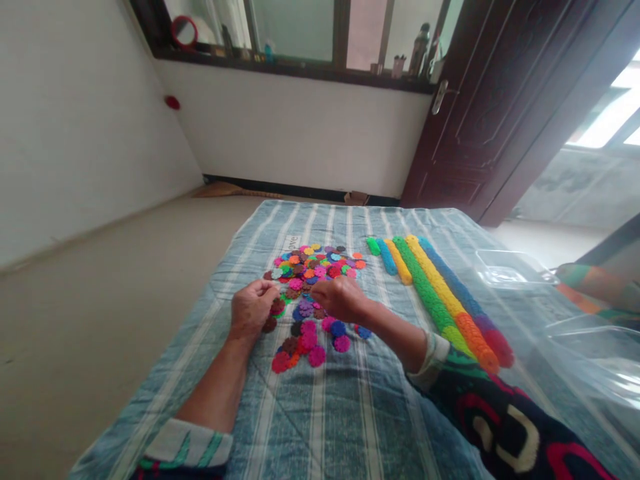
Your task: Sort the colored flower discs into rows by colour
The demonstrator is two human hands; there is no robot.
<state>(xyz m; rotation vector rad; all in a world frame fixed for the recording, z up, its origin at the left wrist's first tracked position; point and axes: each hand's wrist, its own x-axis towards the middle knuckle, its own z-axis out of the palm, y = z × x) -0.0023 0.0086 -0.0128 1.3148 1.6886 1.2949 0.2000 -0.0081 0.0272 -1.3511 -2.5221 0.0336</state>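
A loose pile of small flower-shaped discs (pixel 309 333) in many colours lies on the blue striped cloth (pixel 345 413). At the pile's left edge is my left hand (pixel 254 305), its thumb and fingertips pinched together; what they hold is too small to make out. My right hand (pixel 340 297) is over the right part of the pile, fingers curled closed, and anything inside them is hidden. Right of the pile lie long stacked rows of discs, among them a green row (pixel 423 283), a yellow row (pixel 440 283) and a blue row (pixel 457 283), beside shorter rows.
Two clear plastic containers, one farther back (pixel 513 270) and one nearer (pixel 600 353), stand at the right. A printed label (pixel 291 243) lies behind the pile. Beyond the cloth are a wall, a dark red door (pixel 480 100) and a window ledge with bottles.
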